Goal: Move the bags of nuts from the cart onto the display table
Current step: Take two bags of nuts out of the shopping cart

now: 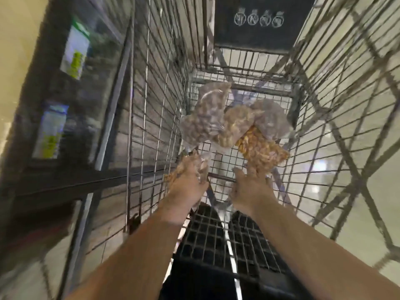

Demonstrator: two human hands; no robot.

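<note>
I look down into a wire shopping cart (pixel 151 109). Several clear bags of nuts lie piled on its mesh floor: a brown bag (pixel 205 115) at the left, a tan bag (pixel 236 126) in the middle, a grey-brown bag (pixel 270 120) at the right and a yellow-orange bag (pixel 264 152) in front. My left hand (pixel 188 182) is shut on a clear bag of nuts (pixel 194 167) near the cart's left wall. My right hand (pixel 251 187) has its fingers on the near end of the yellow-orange bag; the frame is blurred, so the grip is unclear.
The cart's wire walls rise close on both sides. A dark panel with white symbols (pixel 259 22) hangs at the far end. Dark shelving with green-and-white packages (pixel 74 53) stands to the left. A black plastic grid (pixel 216 241) lies under my forearms.
</note>
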